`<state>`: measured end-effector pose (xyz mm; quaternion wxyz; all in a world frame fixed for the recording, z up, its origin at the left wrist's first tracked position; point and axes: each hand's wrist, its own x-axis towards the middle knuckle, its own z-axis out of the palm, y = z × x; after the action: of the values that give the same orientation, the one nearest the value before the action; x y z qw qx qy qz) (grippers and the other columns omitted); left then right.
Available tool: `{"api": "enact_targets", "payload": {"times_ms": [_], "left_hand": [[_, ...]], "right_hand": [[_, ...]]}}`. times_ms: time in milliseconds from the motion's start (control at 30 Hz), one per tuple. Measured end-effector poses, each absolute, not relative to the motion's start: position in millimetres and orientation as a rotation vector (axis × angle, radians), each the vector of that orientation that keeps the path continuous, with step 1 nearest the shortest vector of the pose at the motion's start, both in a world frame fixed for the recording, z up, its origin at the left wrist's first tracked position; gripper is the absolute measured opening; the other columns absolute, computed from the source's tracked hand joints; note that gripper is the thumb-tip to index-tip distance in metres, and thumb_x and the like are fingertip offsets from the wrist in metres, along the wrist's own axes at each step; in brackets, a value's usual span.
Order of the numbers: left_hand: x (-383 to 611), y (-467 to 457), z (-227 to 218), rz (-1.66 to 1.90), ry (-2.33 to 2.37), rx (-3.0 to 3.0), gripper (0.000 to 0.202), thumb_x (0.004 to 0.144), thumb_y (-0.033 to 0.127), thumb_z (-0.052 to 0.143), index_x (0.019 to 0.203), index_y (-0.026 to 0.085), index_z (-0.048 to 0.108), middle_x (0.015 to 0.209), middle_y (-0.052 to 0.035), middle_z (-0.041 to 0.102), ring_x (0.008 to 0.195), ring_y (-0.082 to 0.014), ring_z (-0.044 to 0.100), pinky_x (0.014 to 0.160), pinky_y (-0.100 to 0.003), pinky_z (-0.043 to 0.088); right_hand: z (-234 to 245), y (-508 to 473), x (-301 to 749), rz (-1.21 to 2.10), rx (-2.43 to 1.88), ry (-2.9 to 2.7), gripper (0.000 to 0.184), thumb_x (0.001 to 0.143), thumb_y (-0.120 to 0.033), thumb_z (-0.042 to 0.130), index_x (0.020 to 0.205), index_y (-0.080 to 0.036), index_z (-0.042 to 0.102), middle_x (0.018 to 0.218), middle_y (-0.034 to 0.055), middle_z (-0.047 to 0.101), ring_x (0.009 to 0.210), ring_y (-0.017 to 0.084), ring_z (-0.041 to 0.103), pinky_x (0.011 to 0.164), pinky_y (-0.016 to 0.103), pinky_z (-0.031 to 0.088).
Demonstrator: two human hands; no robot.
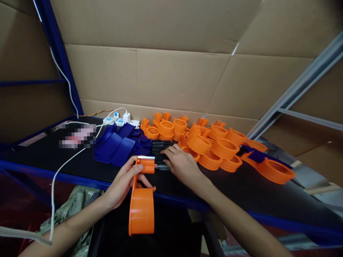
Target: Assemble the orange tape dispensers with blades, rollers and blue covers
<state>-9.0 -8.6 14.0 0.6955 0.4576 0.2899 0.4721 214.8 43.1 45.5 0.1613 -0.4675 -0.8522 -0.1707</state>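
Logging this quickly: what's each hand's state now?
Left hand: closed, holding an orange piece.
Right hand: at the black pieces; grip cannot be told.

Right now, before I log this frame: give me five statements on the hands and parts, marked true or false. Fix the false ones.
1. The left hand holds an orange part. True.
2. The right hand holds a blue panel. False: the right hand is at the black pieces.
3. In the picture, the blue pile lies left of the orange pile. True.
4. The power strip is in front of the blue pile. False: the power strip is behind it, near the cardboard wall.
5. A white toothed strip shows at the held part's upper end. True.
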Motion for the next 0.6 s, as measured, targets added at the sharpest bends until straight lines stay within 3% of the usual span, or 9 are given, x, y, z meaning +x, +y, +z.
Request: {"api": "enact_targets", "payload": {"times_ms": [133, 300, 467, 600], "left_hand": [[-8.1, -8.4, 13.6, 1.057, 0.646, 1.01, 0.033, 0.095, 0.039, 0.057, 0.121, 0.019, 0.05, 0.077, -0.0078, 0.077, 0.066, -0.0229, 0.076, 0.052, -0.022, 0.052], [-7.2, -9.4, 16.7, 1.101, 0.653, 0.995, 0.028, 0.094, 0.037, 0.059, 0.115, 0.019, 0.052, 0.104, -0.0127, 0.077, 0.067, -0.0214, 0.076, 0.05, -0.022, 0.051], [-7.1, -8.3, 14.3, 1.121, 0.66, 0.997, 0.032, 0.095, 0.039, 0.057, 0.12, 0.019, 0.05, 0.071, -0.006, 0.075, 0.068, -0.0258, 0.076, 0.053, -0.024, 0.052], [-5.6, -7.5, 12.1, 1.146, 0.654, 1.015, 0.033, 0.094, 0.037, 0.059, 0.12, 0.02, 0.051, 0.081, -0.0065, 0.076, 0.073, -0.0259, 0.077, 0.057, -0.027, 0.055]], "right_hand": [[45.5, 43.9, 215.7, -0.476, -1.343, -2.425, 0.027, 0.089, -0.01, 0.061, 0.113, -0.022, 0.068, 0.106, 0.0078, 0.07, 0.102, 0.024, 0.06, 0.068, 0.032, 0.052], [49.2, 42.4, 219.8, -0.429, -1.334, -2.417, 0.02, 0.093, -0.014, 0.058, 0.109, -0.02, 0.069, 0.108, 0.0079, 0.069, 0.104, 0.024, 0.061, 0.072, 0.034, 0.055], [58.4, 37.6, 235.0, -0.185, -1.086, -2.301, 0.018, 0.095, -0.021, 0.06, 0.112, -0.02, 0.066, 0.111, 0.0088, 0.068, 0.108, 0.024, 0.061, 0.089, 0.04, 0.055], [65.3, 27.0, 239.6, -0.029, -0.893, -2.274, 0.02, 0.094, -0.023, 0.063, 0.114, -0.022, 0.067, 0.11, 0.009, 0.067, 0.104, 0.023, 0.062, 0.089, 0.041, 0.055]]}}
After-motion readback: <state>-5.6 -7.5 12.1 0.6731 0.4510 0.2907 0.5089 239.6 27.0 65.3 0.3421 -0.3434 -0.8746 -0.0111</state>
